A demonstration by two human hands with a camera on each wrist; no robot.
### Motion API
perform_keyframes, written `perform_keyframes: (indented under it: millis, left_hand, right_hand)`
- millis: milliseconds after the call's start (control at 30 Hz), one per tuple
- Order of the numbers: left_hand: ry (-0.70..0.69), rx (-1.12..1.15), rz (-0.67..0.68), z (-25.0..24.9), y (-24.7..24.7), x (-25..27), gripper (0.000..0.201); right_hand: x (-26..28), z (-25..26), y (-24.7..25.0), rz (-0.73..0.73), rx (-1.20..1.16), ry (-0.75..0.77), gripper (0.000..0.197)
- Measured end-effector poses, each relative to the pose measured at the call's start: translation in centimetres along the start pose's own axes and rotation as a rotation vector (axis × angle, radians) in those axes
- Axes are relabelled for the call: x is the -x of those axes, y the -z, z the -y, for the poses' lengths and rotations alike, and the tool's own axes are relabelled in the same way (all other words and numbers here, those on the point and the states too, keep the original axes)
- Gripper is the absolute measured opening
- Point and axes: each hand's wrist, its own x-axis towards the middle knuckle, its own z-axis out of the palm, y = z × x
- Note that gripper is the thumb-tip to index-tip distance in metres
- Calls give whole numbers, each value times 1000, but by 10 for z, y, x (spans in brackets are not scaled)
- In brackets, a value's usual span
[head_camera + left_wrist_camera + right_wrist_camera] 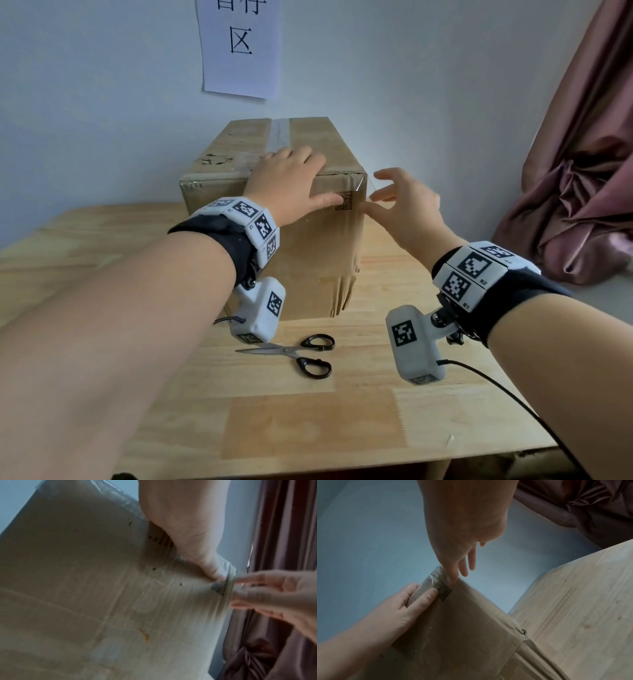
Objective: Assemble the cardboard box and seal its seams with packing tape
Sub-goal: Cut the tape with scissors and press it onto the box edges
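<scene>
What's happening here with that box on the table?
A person is sealing a cardboard box that stands on a wooden table. Their left hand lies flat over its top front edge, while the right hand smooths clear tape around the near corner. Another tape strip already runs along the top seam. Scissors lie in front.

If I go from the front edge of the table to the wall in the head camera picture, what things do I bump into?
Scissors → cardboard box → paper sign on the wall.
</scene>
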Motion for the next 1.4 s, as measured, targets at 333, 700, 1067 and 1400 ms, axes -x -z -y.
perform_keyframes:
  millis: [333, 700, 1067, 1400]
  left_hand:
    - [-59, 434, 87, -20, 10, -17, 45]
    - [-6, 523, 34, -17, 5, -17, 44]
    - [4, 537, 27, -17, 2, -19, 44]
    - [6, 501, 24, -19, 5, -16, 45]
  right_hand:
    - [5, 3, -3, -91, 232, 3, 21]
    - [3, 5, 2, -31, 5, -32, 10]
    - [12, -7, -20, -87, -122, 0, 31]
    - [-1, -24, 18, -215, 344, 211, 23]
